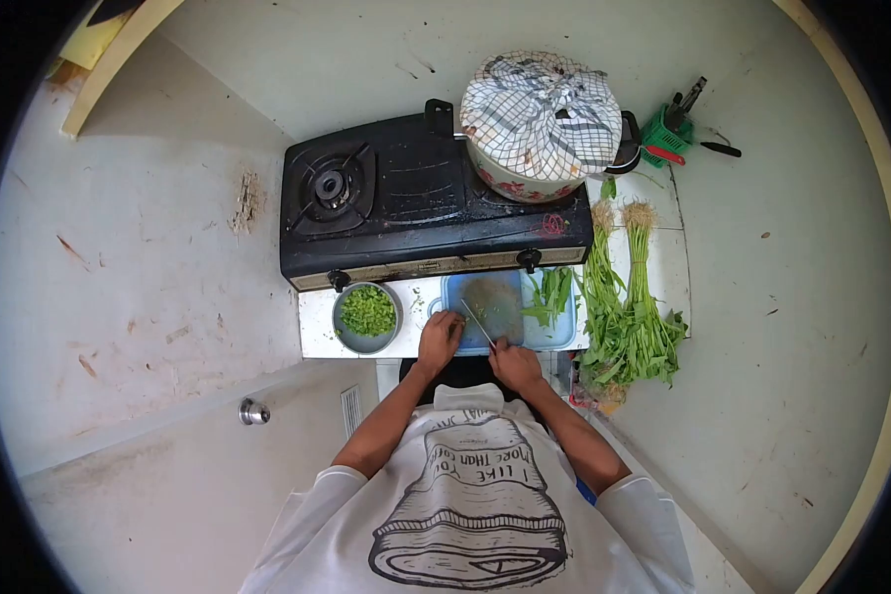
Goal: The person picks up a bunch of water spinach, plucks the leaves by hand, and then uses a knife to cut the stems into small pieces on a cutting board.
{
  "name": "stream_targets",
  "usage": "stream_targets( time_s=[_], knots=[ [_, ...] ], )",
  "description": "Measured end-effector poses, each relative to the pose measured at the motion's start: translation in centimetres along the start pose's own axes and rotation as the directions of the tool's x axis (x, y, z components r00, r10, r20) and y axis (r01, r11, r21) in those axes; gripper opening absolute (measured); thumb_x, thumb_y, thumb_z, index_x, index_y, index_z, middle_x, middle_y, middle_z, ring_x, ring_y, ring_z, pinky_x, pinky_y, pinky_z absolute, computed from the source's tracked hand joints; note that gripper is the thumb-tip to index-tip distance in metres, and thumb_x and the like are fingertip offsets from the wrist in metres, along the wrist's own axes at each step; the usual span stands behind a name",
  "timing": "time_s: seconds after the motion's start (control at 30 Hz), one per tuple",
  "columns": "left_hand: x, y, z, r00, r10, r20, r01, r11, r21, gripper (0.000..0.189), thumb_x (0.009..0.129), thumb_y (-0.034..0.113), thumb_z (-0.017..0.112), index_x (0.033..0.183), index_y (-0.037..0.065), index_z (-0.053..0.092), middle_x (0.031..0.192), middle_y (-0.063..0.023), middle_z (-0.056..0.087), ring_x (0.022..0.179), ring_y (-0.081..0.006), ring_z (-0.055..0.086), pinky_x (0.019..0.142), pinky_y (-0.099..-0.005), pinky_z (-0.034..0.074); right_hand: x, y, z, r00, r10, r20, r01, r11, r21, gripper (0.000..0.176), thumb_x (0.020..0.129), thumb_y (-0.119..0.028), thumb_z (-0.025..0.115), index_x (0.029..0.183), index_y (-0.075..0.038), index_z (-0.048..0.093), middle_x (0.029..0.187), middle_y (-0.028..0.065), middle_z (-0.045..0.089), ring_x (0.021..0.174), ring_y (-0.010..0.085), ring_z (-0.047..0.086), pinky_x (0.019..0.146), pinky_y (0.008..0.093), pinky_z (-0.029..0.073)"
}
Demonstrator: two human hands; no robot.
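Note:
My right hand [516, 365] is closed round the handle of a knife [478, 325], its thin blade slanting up and left over the blue cutting board [565, 335]. At the board's left side, near the blade, my left hand [441, 342] has its fingers drawn together; whatever they hold is too small to make out. A few green bits lie by the blade. Uncut leafy greens [552, 297] rest on the right part of the board. To the left of my hands stands a grey bowl [368, 344] of chopped greens [368, 311].
Behind the board is a black two-burner stove [396, 213]. A large pot [527, 180], its lid wrapped in checked cloth [540, 114], sits on the right burner. Bundles of rooted greens [643, 297] lie at the right. A green basket [660, 137] holds utensils in the corner.

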State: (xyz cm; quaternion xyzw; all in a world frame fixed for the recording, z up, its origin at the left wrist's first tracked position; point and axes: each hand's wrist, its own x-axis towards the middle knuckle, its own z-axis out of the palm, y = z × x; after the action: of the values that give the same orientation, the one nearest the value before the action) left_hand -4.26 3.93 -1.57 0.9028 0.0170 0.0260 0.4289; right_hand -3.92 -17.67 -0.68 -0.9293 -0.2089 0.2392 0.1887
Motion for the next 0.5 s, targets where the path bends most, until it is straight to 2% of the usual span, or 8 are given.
stream_targets(
  time_s=[0.2,0.4,0.5],
  knots=[
    [-0.2,-0.5,0.5,1.000,-0.022,0.006,0.022,0.998,0.059,0.010,0.085,0.003,0.070,0.095,0.002,0.069,0.092,-0.0165,0.063,0.093,-0.0386,0.062,0.085,-0.0469,0.051,0.0,-1.0,-0.9,0.996,-0.085,0.006,0.085,0.995,-0.049,0.033,0.100,-0.030,0.056,0.100,0.002,0.059,0.071,0.0241,0.072,0.068,0.0404,0.074,0.064,0.0516,0.061],
    [-0.6,0.3,0.2,0.998,-0.056,0.011,0.055,0.996,0.077,0.010,0.085,0.002,0.070,0.095,0.003,0.069,0.095,-0.0171,0.061,0.094,-0.0378,0.061,0.084,-0.0461,0.051,2.0,-1.1,1.0,0.995,-0.091,-0.048,0.088,0.995,-0.056,0.033,0.100,-0.030,0.056,0.098,0.002,0.059,0.070,0.0232,0.072,0.065,0.0398,0.074,0.062,0.0509,0.061],
    [-0.9,0.3,0.1,0.998,0.058,-0.037,-0.056,0.997,0.058,0.013,0.085,0.003,0.072,0.098,0.002,0.070,0.096,-0.0165,0.061,0.093,-0.0379,0.062,0.084,-0.0466,0.052,2.1,-0.8,1.2,0.995,-0.084,-0.050,0.081,0.996,-0.048,0.033,0.100,-0.031,0.055,0.099,0.002,0.059,0.072,0.0240,0.072,0.065,0.0411,0.074,0.063,0.0523,0.060]
  ],
)
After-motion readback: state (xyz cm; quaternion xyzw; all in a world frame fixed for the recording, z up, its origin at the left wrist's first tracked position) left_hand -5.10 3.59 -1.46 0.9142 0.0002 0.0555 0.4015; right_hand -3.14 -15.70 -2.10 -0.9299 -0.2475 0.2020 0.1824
